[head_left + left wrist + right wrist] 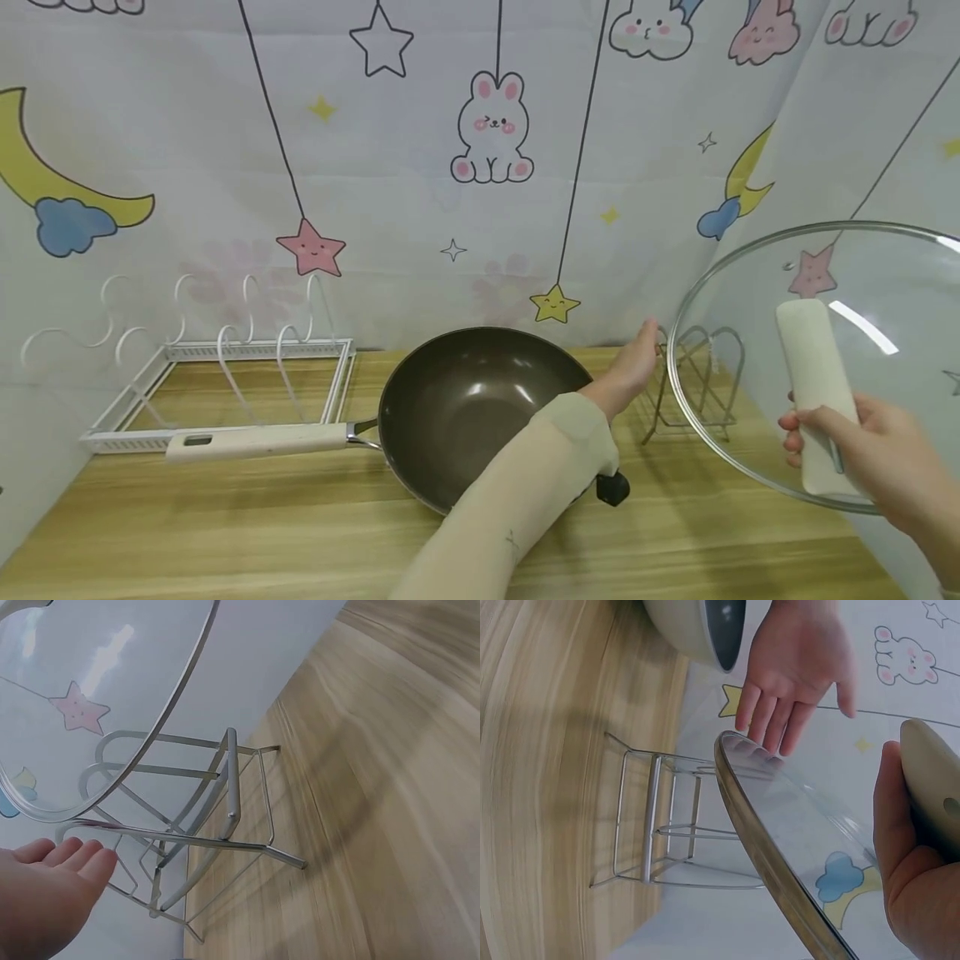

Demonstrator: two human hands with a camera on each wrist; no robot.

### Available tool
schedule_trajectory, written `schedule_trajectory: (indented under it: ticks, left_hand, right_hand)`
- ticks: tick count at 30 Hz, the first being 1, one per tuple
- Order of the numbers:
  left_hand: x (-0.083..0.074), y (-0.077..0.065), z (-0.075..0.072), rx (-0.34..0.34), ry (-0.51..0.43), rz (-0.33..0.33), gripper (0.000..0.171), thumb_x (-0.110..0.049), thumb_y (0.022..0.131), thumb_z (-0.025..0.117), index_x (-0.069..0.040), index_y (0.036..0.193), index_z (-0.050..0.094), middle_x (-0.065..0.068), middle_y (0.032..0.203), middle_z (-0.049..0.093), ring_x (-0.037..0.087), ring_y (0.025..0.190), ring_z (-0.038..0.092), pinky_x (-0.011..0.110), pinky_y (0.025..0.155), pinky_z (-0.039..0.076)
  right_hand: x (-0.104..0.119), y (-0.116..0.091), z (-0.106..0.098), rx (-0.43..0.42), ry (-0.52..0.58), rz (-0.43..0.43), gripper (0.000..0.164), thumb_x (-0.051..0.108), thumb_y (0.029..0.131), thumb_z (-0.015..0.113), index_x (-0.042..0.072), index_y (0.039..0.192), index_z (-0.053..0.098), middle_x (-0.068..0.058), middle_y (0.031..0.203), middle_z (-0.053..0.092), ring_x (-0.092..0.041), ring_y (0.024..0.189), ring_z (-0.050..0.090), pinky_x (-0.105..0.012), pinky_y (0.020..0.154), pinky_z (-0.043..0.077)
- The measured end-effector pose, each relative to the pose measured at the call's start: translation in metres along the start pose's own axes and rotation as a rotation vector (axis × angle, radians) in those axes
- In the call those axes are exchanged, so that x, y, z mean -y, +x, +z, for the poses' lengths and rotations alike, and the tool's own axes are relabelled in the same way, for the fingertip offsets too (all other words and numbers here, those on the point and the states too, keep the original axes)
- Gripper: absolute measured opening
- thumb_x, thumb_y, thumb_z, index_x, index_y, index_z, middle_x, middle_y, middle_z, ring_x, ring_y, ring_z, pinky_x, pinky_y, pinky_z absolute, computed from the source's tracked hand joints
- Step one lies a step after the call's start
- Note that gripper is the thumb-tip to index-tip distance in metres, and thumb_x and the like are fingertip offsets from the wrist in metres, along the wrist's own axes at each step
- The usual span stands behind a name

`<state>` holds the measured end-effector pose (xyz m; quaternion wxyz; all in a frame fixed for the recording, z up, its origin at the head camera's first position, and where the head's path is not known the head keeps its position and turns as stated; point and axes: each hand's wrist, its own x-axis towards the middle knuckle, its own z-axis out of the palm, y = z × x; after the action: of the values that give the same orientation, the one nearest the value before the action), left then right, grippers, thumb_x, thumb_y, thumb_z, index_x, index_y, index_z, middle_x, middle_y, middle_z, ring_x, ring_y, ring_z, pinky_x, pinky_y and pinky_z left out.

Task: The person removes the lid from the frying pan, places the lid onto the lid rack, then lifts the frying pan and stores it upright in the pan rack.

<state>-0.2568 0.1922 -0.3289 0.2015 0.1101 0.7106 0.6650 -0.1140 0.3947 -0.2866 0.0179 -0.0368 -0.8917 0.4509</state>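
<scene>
My right hand grips the cream handle of a large glass lid, held up on edge at the right with its metal rim toward the left. Fingers straight and palm bared, my left hand reaches across to the lid's rim; in the right wrist view its fingertips overlap the rim edge. Just beyond and below the lid, a metal wire rack stands on the wooden table. Under my left forearm sits a dark-coated wok, its long cream handle pointing left.
At the back left is a white rack with curved wire dividers; the wok's handle passes along its front. A short black side grip juts from the wok's right. Behind the wooden table hangs a white cloth with cartoon prints.
</scene>
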Motion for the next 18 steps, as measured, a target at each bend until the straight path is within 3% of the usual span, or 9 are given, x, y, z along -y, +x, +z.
schedule_trajectory:
  ticks: [2,3,5,9,10,12,16,18]
  left_hand:
    - [0.0,0.005,0.003,-0.036,-0.025,0.007,0.076,-0.065,0.095,0.011,-0.013,0.137,0.049,0.003,0.136,0.053,0.023,0.125,0.05,0.042,0.108,0.036]
    - [0.0,0.008,0.005,-0.044,-0.056,0.017,0.077,-0.063,0.096,0.012,-0.007,0.13,0.053,0.006,0.127,0.058,0.023,0.114,0.056,0.04,0.101,0.041]
    - [0.0,0.012,0.007,-0.058,-0.101,0.015,0.075,-0.06,0.098,0.014,-0.005,0.128,0.054,0.008,0.124,0.059,0.023,0.113,0.057,0.038,0.1,0.042]
    - [-0.001,0.02,0.012,-0.056,-0.216,0.013,0.068,-0.054,0.1,0.02,0.005,0.11,0.053,0.013,0.116,0.06,0.025,0.114,0.057,0.038,0.102,0.043]
    - [-0.001,0.021,0.012,-0.059,-0.237,0.006,0.067,-0.053,0.1,0.022,0.002,0.117,0.055,0.014,0.125,0.058,0.027,0.123,0.053,0.041,0.107,0.04]
    - [-0.001,0.025,0.013,-0.046,-0.303,0.008,0.064,-0.05,0.1,0.026,0.005,0.119,0.053,0.018,0.128,0.056,0.029,0.125,0.051,0.042,0.108,0.038]
    - [0.001,0.032,0.013,0.006,-0.393,-0.017,0.063,-0.045,0.101,0.032,0.004,0.141,0.037,0.021,0.142,0.045,0.033,0.133,0.043,0.042,0.112,0.033]
    - [0.003,0.035,0.013,0.011,-0.408,-0.029,0.059,-0.04,0.101,0.036,0.004,0.14,0.039,0.021,0.141,0.046,0.033,0.131,0.044,0.042,0.111,0.034]
  right_hand:
    - [0.0,-0.002,-0.001,-0.002,-0.009,0.011,0.038,0.025,0.1,0.046,-0.007,0.12,0.043,0.011,0.085,0.069,-0.018,0.069,0.068,-0.037,0.059,0.056]
    - [0.0,-0.002,-0.001,-0.002,-0.013,0.009,0.039,0.026,0.101,0.045,-0.007,0.121,0.043,0.012,0.085,0.069,-0.018,0.07,0.068,-0.036,0.059,0.056]
    - [-0.002,-0.003,-0.002,-0.003,-0.008,0.007,0.038,0.025,0.101,0.045,-0.007,0.12,0.043,0.011,0.085,0.069,-0.018,0.069,0.068,-0.036,0.06,0.057]
    - [-0.006,-0.004,-0.005,-0.008,-0.011,-0.011,0.038,0.024,0.101,0.044,-0.008,0.122,0.04,0.01,0.085,0.069,-0.019,0.07,0.068,-0.036,0.061,0.057]
    - [-0.007,-0.005,-0.006,-0.01,-0.017,-0.01,0.039,0.024,0.101,0.044,-0.008,0.123,0.039,0.011,0.085,0.069,-0.019,0.069,0.068,-0.036,0.061,0.057]
    - [-0.008,-0.006,-0.008,-0.011,-0.038,-0.006,0.042,0.026,0.101,0.043,-0.009,0.124,0.038,0.012,0.085,0.069,-0.019,0.069,0.068,-0.036,0.06,0.057]
    - [-0.008,-0.007,-0.011,-0.011,-0.06,0.009,0.043,0.027,0.101,0.044,-0.009,0.123,0.04,0.014,0.085,0.068,-0.017,0.07,0.068,-0.035,0.059,0.056]
    - [-0.007,-0.008,-0.013,-0.007,-0.059,0.014,0.041,0.028,0.101,0.044,-0.008,0.122,0.042,0.014,0.086,0.068,-0.017,0.071,0.068,-0.035,0.059,0.056]
